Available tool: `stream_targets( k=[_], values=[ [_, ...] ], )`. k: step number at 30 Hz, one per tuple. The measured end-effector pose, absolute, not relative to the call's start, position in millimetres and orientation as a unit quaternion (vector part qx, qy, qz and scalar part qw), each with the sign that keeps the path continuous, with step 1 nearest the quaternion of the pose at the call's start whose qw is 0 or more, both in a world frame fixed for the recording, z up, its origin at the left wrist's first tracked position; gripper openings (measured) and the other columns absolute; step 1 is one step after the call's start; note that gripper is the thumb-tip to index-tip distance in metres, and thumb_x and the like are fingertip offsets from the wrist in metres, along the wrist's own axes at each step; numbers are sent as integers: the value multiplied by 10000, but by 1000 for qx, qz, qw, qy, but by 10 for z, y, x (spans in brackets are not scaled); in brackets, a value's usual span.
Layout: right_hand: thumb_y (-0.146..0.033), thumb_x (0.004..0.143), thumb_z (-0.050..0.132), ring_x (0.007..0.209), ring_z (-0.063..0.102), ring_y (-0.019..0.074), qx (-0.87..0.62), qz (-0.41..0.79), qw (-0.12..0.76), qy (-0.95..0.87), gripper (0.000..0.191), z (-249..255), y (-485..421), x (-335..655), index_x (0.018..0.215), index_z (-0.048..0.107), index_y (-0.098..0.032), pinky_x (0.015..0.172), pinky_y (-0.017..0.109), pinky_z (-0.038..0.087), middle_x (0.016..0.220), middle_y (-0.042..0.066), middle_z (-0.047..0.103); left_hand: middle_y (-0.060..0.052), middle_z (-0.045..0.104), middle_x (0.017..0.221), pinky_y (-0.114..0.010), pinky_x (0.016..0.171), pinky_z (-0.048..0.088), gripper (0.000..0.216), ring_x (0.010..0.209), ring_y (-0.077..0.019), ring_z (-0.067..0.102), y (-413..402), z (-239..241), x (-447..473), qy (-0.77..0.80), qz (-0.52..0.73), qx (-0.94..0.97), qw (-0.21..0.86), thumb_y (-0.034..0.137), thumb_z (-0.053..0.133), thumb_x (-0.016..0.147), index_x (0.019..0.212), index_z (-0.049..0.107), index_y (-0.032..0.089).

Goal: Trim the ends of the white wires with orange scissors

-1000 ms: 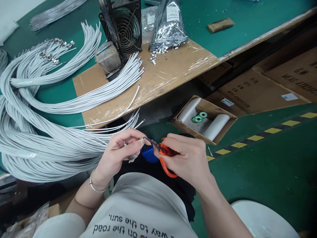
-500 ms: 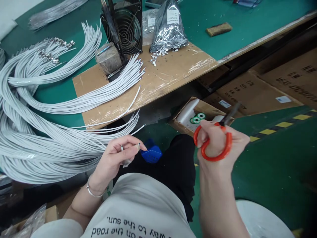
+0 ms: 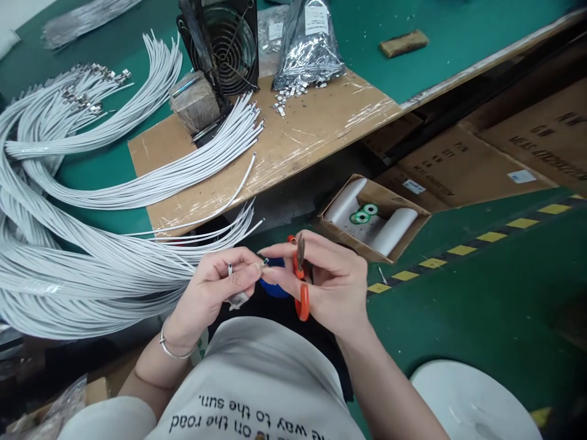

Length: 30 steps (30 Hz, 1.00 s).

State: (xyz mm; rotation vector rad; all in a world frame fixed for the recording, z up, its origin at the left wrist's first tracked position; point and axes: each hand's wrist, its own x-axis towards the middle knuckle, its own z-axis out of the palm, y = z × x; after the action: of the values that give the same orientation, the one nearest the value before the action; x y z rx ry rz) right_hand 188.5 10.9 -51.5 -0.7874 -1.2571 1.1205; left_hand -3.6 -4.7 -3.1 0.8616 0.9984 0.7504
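Observation:
My left hand [image 3: 222,284] is closed in a pinch on a white cable, whose stripped tip [image 3: 265,262] shows small dark and green bits. Another white cable end [image 3: 230,269] pokes up between its fingers, and a crumpled greyish scrap [image 3: 238,299] sits under the thumb. My right hand [image 3: 337,284] holds red-handled scissors [image 3: 303,300] hooked in the palm, blades pointing up. Its thumb and forefinger are at the cable tip; whether they touch it I cannot tell. Beside the left hand lie thick bundles of white cables [image 3: 114,269].
A black fan [image 3: 229,55] and a wrapped block [image 3: 195,104] stand on the cardboard sheet [image 3: 316,128]. A silvery bag [image 3: 307,49] has small white connectors [image 3: 291,95] spilled before it. Below is an open carton [image 3: 408,244] with rolls; a white round stool [image 3: 472,397] stands lower right.
My right hand has swung left and down, carrying the scissors, and its fingertips have come to the cable tip. My left hand stays nearly still with its pinch on the cable.

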Motion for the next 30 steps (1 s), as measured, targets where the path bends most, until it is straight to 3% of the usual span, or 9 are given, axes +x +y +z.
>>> stream_targets(
  k=[1, 4, 11, 15, 18, 23, 27, 30],
  values=[
    [-99, 929, 857, 636, 456, 59, -338, 455, 605, -559, 34, -510, 110, 1860, 943, 854, -130, 568, 181, 373, 713, 11, 581, -29, 474, 702, -169, 553, 236, 278, 613, -38, 341, -60, -32, -41, 452, 330, 394, 729, 383, 747, 1059, 931, 768, 137],
    [-41, 958, 765, 641, 430, 68, -342, 398, 608, -596, 242, -532, 140, 1822, 733, 691, -90, 567, 221, 350, 698, 25, 602, -37, 471, 720, -190, 588, 265, 246, 651, -55, 364, -81, -28, -55, 437, 314, 415, 734, 354, 705, 1087, 969, 812, 167],
    [-318, 981, 842, 548, 502, 88, -403, 525, 623, -417, 250, -635, 228, 1926, 751, 829, -220, 568, 201, 437, 575, 1, 563, -15, 470, 672, -175, 563, 255, 218, 622, -40, 343, -37, -37, -38, 427, 341, 426, 721, 346, 743, 1071, 979, 823, 165],
    [-228, 974, 813, 617, 571, 72, -382, 512, 599, -484, 116, -588, 180, 1954, 899, 883, -282, 616, 164, 465, 683, -14, 666, -13, 509, 683, -150, 558, 271, 175, 609, -27, 351, -31, -39, -19, 431, 350, 421, 718, 312, 762, 1056, 984, 836, 170],
    [-159, 962, 853, 656, 541, 64, -330, 489, 593, -547, 135, -566, 137, 1913, 1027, 885, -274, 611, 177, 438, 759, -15, 688, -13, 527, 709, -130, 574, 289, 96, 628, -28, 371, -40, -41, -14, 424, 346, 405, 732, 270, 794, 1021, 1001, 856, 200],
    [-36, 941, 810, 649, 473, 68, -329, 395, 623, -590, 156, -584, 125, 1857, 863, 759, -161, 573, 210, 385, 728, -19, 629, -15, 544, 719, -128, 567, 294, 142, 616, -23, 368, -48, -50, 4, 426, 335, 419, 729, 309, 774, 1045, 1007, 854, 199],
    [-197, 946, 851, 618, 522, 87, -421, 423, 658, -459, 172, -625, 165, 1922, 782, 800, -206, 572, 210, 410, 658, -7, 605, -14, 581, 713, -119, 548, 289, 165, 607, -15, 389, -36, -30, 18, 440, 327, 451, 704, 332, 785, 1042, 981, 843, 190],
    [-342, 929, 893, 610, 574, 117, -455, 473, 637, -404, 197, -651, 171, 1996, 765, 849, -242, 560, 217, 419, 600, 12, 587, -16, 616, 711, -96, 549, 337, 194, 595, -5, 452, -19, -18, 27, 448, 330, 463, 690, 338, 786, 1044, 978, 820, 158]
  ],
)
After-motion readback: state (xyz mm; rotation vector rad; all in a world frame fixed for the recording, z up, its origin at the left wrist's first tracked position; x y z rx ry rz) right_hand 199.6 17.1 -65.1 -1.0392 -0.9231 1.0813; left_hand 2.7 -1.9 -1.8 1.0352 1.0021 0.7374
